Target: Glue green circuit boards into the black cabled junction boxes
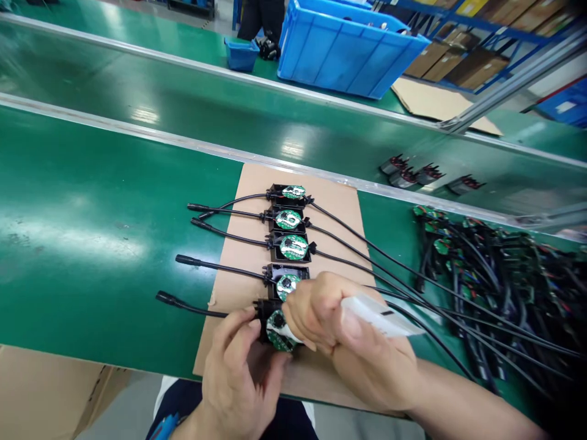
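Observation:
Several small black boxes, each with a green circuit board (pixel 294 247) on it, form a column on a cardboard sheet (pixel 337 201). White paste streaks the boards. My left hand (pixel 238 373) steadies the nearest black box (pixel 262 310), fingers at its left side and thumb by the board's lower edge. Wrapped in my right hand (pixel 353 330) is a white squeeze tube (pixel 380 315), its tip pointing down at the nearest board (pixel 279 333). My fingers partly hide the tip and that board. Black cables (pixel 224 267) run out of both sides of the boxes.
At right lies a big heap of cabled circuit boards (pixel 486 275). Several cylindrical parts (pixel 403 174) stand behind the metal rail. Farther back are a large blue bin (pixel 348 55), a small blue bin (pixel 241 55) and a person's dark-clothed legs (pixel 261 18). An open carton (pixel 46 391) sits lower left.

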`<state>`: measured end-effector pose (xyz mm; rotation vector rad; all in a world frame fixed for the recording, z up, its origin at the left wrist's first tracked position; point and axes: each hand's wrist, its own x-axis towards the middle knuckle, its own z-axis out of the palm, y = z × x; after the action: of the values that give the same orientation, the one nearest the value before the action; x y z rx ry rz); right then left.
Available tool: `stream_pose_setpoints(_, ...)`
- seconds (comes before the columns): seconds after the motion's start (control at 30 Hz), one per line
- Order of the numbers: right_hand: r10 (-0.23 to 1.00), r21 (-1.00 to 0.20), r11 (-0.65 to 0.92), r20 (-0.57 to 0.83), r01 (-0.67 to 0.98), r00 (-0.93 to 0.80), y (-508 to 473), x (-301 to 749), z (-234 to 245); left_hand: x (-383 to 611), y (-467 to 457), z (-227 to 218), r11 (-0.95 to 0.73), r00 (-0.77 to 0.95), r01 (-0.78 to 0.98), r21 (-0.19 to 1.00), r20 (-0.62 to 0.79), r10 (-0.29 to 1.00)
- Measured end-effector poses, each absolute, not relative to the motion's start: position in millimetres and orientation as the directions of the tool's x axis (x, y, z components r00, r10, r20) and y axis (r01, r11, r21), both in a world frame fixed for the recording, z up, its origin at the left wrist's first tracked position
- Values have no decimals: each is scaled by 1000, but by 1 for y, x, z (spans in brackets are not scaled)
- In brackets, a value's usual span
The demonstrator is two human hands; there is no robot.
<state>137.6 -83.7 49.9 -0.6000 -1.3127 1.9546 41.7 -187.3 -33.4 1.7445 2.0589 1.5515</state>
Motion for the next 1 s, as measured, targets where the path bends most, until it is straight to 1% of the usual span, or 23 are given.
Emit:
stream_pose_setpoints(0.3, 763, -921, -265, -20, -285, -646, -92, 154, 55, 40, -191, -35, -111, -356, 724, 681, 507, 785)
stream_pose_setpoints(0.47, 789, -922, -260, -33, -285, -613, -84, 157, 54, 36, -196, -42, -120, -302, 753, 647, 502, 810)
stream_pose_setpoints(0.63, 787, -910, -273, -26, -311, -616, -78, 151, 50, 35, -196, -41, -125, -297, 759, 639, 510, 807)
stream_pose_setpoints(0.87, 792, -919, -186, 69, -347, -606, -72, 141, 42, 35, -195, -40, -123, -273, 785, 607, 517, 811)
stream_pose_setpoints(1.0, 760, -958, -61, 138, -280, -635, -71, 149, 39, 36, -196, -42, -111, -274, 783, 611, 500, 822)
